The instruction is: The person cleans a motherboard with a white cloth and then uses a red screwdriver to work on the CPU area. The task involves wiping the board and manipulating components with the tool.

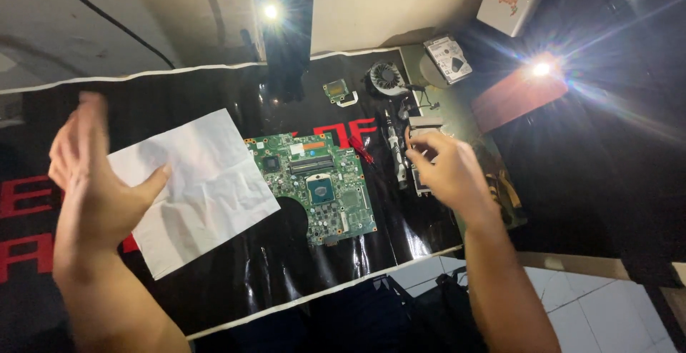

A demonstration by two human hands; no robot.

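White crumpled paper sheet [196, 189] lies slantwise beneath the spread, empty left hand [89, 174]; right hand [443, 167] fingers pinch a grey metal bracket [423, 126], its lower part hidden.

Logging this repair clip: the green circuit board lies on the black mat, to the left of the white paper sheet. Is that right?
Not quite. In the head view, the circuit board lies on the black mat to the right of the white paper, not the left.
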